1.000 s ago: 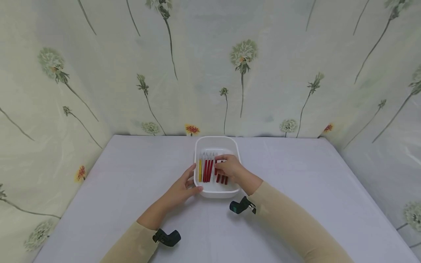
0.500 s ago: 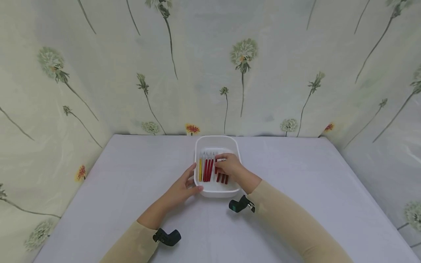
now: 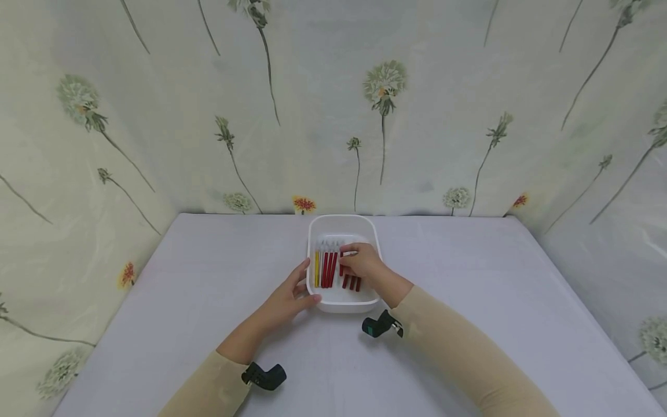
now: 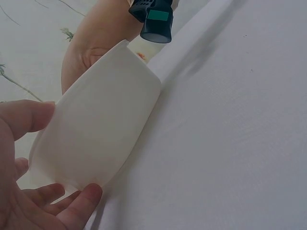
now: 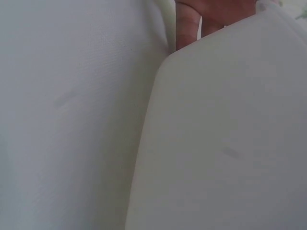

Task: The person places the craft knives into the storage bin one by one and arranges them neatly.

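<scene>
A white plastic tub sits at the table's far side, holding a row of slim pen-like sticks. Several have red barrels with pale, clear-looking upper ends; a yellow one lies at the left. My left hand grips the tub's near left corner, thumb and fingers spread around the wall, also seen in the left wrist view. Inside the tub my right hand pinches a red pen-like stick between thumb and fingers. More red stick ends show below the palm, partly hidden by it.
A white cloth covers the table. Behind stands a curtain printed with dandelions, which also runs along both sides. A black wrist camera on the right sleeve hangs close to the tub's near side.
Very little differs. Both hands keep their places at the tub, and the right hand stays on the same red stick. The whole view has shifted by a slight amount.
</scene>
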Demonstrator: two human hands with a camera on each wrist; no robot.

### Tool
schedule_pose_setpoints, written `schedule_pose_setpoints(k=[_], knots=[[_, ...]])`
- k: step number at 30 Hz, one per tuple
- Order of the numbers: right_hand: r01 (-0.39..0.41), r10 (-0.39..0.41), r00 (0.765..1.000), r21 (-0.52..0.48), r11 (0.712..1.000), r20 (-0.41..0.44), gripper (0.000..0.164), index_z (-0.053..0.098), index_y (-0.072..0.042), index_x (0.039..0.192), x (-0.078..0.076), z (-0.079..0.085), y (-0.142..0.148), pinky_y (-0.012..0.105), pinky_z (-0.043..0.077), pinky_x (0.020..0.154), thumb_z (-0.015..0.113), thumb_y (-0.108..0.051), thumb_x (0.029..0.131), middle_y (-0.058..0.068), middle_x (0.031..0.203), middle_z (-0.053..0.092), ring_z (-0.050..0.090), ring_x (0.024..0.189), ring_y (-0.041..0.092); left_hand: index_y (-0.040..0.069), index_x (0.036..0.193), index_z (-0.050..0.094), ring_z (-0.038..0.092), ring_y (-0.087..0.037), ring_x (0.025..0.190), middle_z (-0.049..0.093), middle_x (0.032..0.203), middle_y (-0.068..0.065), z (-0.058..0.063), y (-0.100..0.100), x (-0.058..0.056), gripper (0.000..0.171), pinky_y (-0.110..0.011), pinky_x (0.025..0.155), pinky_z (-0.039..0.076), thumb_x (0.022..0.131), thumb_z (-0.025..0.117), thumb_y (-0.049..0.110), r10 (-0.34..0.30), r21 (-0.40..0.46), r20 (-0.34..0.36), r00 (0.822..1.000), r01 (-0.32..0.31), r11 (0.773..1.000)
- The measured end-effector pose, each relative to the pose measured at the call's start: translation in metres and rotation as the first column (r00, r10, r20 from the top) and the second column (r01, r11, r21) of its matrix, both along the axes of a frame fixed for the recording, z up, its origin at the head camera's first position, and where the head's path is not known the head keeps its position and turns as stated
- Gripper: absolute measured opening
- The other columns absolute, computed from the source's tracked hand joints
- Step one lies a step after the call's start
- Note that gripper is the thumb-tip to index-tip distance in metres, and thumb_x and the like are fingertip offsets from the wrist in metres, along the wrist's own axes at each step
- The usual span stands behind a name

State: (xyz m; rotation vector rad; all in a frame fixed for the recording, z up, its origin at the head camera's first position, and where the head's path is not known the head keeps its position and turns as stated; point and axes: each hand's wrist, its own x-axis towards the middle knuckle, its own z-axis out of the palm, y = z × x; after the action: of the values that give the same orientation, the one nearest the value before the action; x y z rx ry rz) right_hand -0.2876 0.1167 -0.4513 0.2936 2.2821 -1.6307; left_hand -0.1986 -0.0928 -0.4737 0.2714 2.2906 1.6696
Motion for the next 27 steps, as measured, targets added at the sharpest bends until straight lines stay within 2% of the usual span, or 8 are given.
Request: schedule_pose_setpoints(k=[5, 13, 27], knots=[[-0.002, 0.002, 1.000, 0.003, 1.000, -0.008, 0.033, 0.063, -0.006, 0.128, 0.0007, 0.0003, 0.0002, 0.030, 0.058, 0.076, 0.067, -0.007, 0.095, 0.015, 0.112, 0.065, 0.068, 0.086, 0.021, 0.026, 0.161, 0.018, 0.040, -0.038, 0.141, 0.028, 0.162, -0.016, 0.0001, 0.0000, 0.0001, 0.088, -0.057, 0.104, 0.044, 0.093, 0.073, 0.028, -0.003, 0.011, -0.001, 1.000, 0.003, 1.000], [0.005, -0.005, 1.000, -0.012, 1.000, -0.010, 0.033, 0.062, -0.004, 0.127, -0.0001, -0.0011, -0.0007, 0.028, 0.059, 0.072, 0.067, -0.005, 0.095, 0.015, 0.108, 0.063, 0.067, 0.078, 0.018, 0.026, 0.161, 0.018, 0.040, -0.038, 0.141, 0.027, 0.162, -0.016, -0.0015, -0.0002, -0.0006, 0.089, -0.057, 0.104, 0.044, 0.092, 0.073, 0.029, -0.001, 0.004, -0.002, 1.000, 0.001, 1.000], [0.007, -0.007, 1.000, -0.036, 0.999, -0.017, 0.030, 0.063, -0.005, 0.125, 0.0015, 0.0005, 0.0001, 0.027, 0.059, 0.074, 0.066, -0.005, 0.095, 0.014, 0.109, 0.061, 0.066, 0.083, 0.019, 0.027, 0.161, 0.018, 0.040, -0.038, 0.142, 0.027, 0.162, -0.016, -0.0034, -0.0001, -0.0017, 0.089, -0.058, 0.102, 0.045, 0.092, 0.074, 0.029, 0.006, 0.009, 0.011, 1.000, -0.006, 1.000]])
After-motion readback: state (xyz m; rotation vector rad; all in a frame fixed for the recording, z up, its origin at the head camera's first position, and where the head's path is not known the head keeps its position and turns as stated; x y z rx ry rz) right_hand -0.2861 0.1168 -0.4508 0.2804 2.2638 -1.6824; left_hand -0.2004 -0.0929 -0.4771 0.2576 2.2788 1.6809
